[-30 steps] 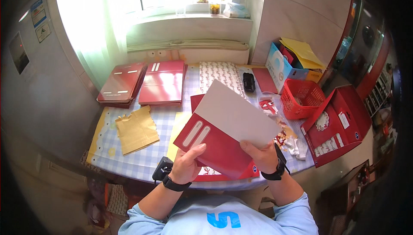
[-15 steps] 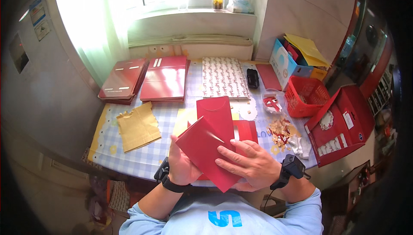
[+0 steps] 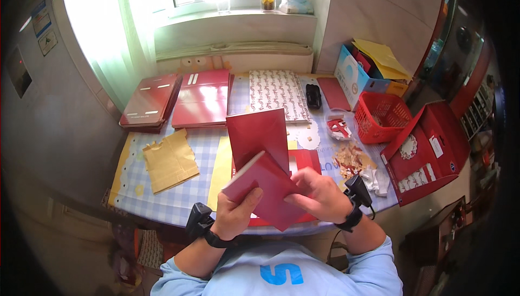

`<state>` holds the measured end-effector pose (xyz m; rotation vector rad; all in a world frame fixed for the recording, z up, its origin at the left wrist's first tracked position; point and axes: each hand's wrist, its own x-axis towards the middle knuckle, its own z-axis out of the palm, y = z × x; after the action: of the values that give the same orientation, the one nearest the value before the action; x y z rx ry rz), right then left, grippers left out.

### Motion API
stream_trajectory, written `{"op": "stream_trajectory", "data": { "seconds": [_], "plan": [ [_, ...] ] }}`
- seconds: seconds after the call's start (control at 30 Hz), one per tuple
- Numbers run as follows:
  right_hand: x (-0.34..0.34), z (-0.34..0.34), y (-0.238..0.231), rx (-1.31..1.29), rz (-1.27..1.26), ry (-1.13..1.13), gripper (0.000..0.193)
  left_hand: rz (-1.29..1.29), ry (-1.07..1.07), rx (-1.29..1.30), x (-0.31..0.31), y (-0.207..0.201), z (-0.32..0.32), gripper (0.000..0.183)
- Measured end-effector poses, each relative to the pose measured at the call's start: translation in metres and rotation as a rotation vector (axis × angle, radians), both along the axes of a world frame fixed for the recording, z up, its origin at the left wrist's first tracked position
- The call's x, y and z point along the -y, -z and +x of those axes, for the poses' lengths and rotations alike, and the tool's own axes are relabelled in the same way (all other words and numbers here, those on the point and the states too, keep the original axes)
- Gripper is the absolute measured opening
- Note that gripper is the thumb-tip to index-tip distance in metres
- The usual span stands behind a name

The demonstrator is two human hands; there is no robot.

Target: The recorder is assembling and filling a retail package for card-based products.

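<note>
A glossy dark red folded card piece [image 3: 270, 190] is held above the near middle of the table, its lower part tilted. Another red panel [image 3: 259, 136] stands up behind it; I cannot tell whether the two are joined. My left hand [image 3: 235, 215] is closed on the tilted part's lower left side, thumb across its front. My right hand [image 3: 318, 196] closes on the right edge with bent fingers, thumb on the front. Beneath lie a red flat sheet with a white opening [image 3: 309, 159] and a yellow sheet [image 3: 219, 168], both partly covered.
Dark red flat panels are stacked in two piles [image 3: 149, 101] [image 3: 203, 98] at the back left. A torn tan paper bag [image 3: 172, 160] lies nearer. A patterned board [image 3: 277, 94] is behind my work. Rightward are scraps [image 3: 352, 160], a red basket [image 3: 382, 117] and an open red box [image 3: 428, 152].
My left hand has gone from an open palm underneath to a thumb grip. My right fingers have shifted from lying on the card to its right edge. The rear panel now shows a straight top.
</note>
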<state>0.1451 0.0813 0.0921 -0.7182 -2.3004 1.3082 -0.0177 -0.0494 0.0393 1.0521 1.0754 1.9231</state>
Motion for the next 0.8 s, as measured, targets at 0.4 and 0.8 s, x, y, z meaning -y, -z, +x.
{"op": "stream_trajectory", "data": {
  "seconds": [0.4, 0.8],
  "plan": [
    [-0.030, 0.003, -0.062, 0.369, 1.033, -0.510, 0.007, -0.260, 0.375, -0.634, -0.006, -0.030, -0.022, 0.052],
    [-0.021, -0.030, 0.015, -0.567, -0.141, 0.242, 0.064, -0.144, 0.070, -0.335, -0.011, -0.010, 0.003, 0.077]
  ]
}}
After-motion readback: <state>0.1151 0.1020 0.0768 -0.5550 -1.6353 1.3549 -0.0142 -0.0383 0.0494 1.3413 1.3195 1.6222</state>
